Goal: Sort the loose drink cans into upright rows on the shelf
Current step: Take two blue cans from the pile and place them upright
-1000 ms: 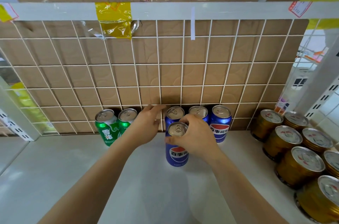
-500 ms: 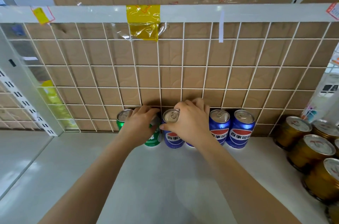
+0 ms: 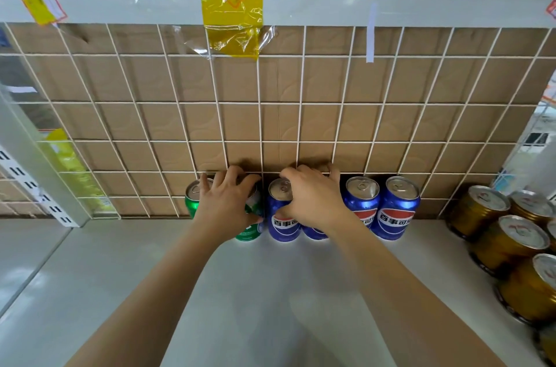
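In the head view, a green can (image 3: 251, 230) is being gripped from above by the left hand (image 3: 224, 204), fingers curled over its top, at the foot of the wire grid (image 3: 261, 126). Just beside it along the wire grid, a blue can (image 3: 314, 235) is being clasped by the right hand (image 3: 313, 201), fingers likewise curled. Three more blue cans (image 3: 397, 210) and gold cans (image 3: 508, 243) are being held upright by the shelf (image 3: 270, 291) below the grid.
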`<action>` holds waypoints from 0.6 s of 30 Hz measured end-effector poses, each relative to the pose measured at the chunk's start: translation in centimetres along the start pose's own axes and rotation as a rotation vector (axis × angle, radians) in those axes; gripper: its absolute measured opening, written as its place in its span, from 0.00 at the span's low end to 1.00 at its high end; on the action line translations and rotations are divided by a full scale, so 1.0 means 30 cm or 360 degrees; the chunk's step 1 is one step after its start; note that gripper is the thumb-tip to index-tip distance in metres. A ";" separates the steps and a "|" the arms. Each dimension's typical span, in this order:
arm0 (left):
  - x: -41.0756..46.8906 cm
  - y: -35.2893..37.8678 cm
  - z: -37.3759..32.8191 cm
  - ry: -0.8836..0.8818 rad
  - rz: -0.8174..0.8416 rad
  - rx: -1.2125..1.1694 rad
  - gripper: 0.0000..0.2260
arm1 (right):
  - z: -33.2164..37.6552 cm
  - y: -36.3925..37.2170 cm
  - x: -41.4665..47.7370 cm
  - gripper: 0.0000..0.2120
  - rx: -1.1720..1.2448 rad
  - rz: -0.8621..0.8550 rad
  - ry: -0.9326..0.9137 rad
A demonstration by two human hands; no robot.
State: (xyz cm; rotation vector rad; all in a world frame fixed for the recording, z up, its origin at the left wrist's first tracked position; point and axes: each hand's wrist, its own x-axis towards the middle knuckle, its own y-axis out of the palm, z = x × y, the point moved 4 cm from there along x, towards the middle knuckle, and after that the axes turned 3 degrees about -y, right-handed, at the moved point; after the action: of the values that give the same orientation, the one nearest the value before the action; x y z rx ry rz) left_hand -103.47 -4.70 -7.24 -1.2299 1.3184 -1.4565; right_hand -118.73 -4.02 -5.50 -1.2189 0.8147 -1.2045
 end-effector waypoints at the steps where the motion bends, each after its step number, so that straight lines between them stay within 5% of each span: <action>1: -0.001 -0.003 -0.010 0.0018 -0.0017 0.0032 0.33 | -0.001 0.001 0.000 0.28 0.0009 -0.0033 -0.0002; 13: 0.003 -0.039 -0.126 0.0187 -0.0098 -0.0082 0.25 | -0.035 0.006 -0.078 0.28 0.0070 -0.0190 -0.0112; 18: -0.019 -0.028 -0.162 0.0176 -0.0074 -0.0118 0.29 | -0.037 -0.022 -0.111 0.25 0.0127 -0.0249 -0.0189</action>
State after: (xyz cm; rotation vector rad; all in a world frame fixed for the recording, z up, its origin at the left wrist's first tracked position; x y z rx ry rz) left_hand -108.07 -3.02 -6.41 -1.2504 1.4373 -1.5395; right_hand -120.67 -1.03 -5.53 -1.2939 0.5865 -1.2652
